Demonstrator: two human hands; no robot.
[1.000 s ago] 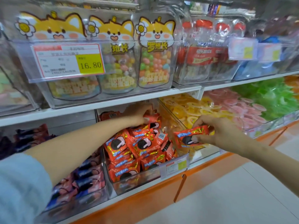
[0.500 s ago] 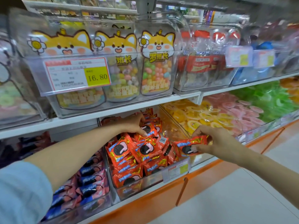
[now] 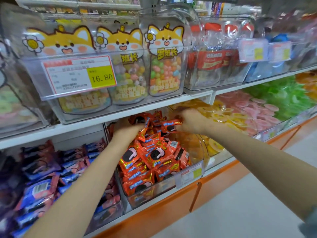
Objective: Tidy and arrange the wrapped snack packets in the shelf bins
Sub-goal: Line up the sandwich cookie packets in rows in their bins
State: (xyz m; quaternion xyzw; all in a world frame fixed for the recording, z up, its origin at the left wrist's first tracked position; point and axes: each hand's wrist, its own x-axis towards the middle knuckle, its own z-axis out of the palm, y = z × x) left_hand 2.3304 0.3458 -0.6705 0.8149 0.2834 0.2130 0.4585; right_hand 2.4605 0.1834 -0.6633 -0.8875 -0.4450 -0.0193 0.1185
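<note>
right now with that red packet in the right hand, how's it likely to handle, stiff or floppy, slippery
The red packet pinched by the right hand looks small, so probably light. Its glossy foil wrap suggests slippery and crinkly, likely stiffened somewhat by the cookie inside. Packets in the bin lie tilted, so pushed ones may slide.

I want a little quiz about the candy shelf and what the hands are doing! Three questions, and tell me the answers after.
1. True or false: the right hand holds an orange packet over the middle bin.
2. Which price shows on the yellow tag? A) 12.50 B) 16.80 C) 9.90
3. Fill in: the bin to the left of the orange packets holds blue and ____ packets.

Key: 1 true. 2 B. 3 pink. The left hand is at the back of the orange pile; whether it grips a packet is unclear.
</note>
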